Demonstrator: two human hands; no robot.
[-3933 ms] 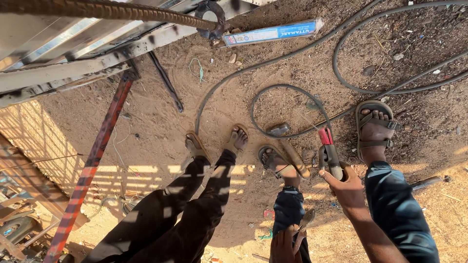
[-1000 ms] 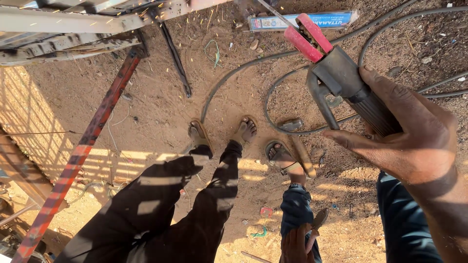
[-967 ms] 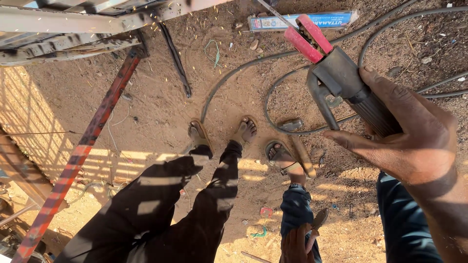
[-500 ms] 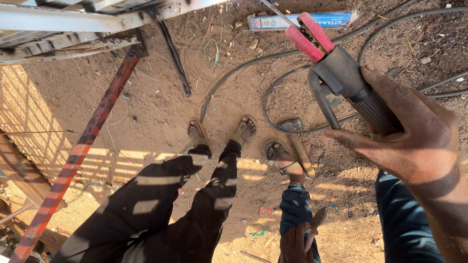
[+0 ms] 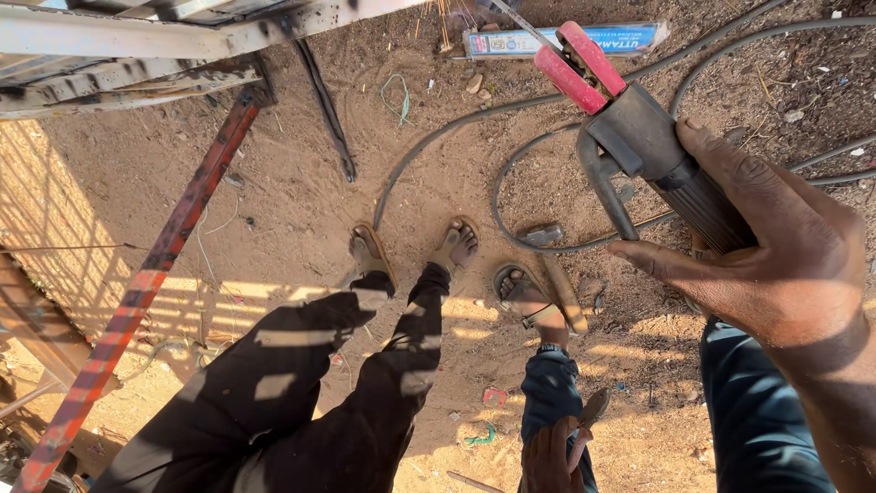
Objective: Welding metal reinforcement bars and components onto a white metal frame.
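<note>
The welding holder (image 5: 639,137) is in the upper right of the frame. It is dark grey with two red jaws at the top, and a thin metal rod (image 5: 525,20) sticks out of the jaws toward the top edge. The right hand (image 5: 776,265) is wrapped around the holder's dark handle and grips it tight, with the pointing finger stretched out under the lever.

The left hand (image 5: 552,456) is at the bottom of the frame, a little right of the middle. It rests low by a knee in blue trousers and touches a small tool (image 5: 589,415), but I cannot tell how tightly it is closed.

Grey cables (image 5: 511,119) curl over the sandy ground (image 5: 301,228) behind the holder. A long blue box (image 5: 557,41) lies at the top, just beside the red jaws. A foot in a sandal (image 5: 525,297) stands below the holder. Another person's legs in black trousers (image 5: 319,383) stretch across the lower middle, with two feet in sandals. A red metal bar (image 5: 155,274) slants down the left side, under a grey metal frame (image 5: 137,46) in the upper left.
</note>
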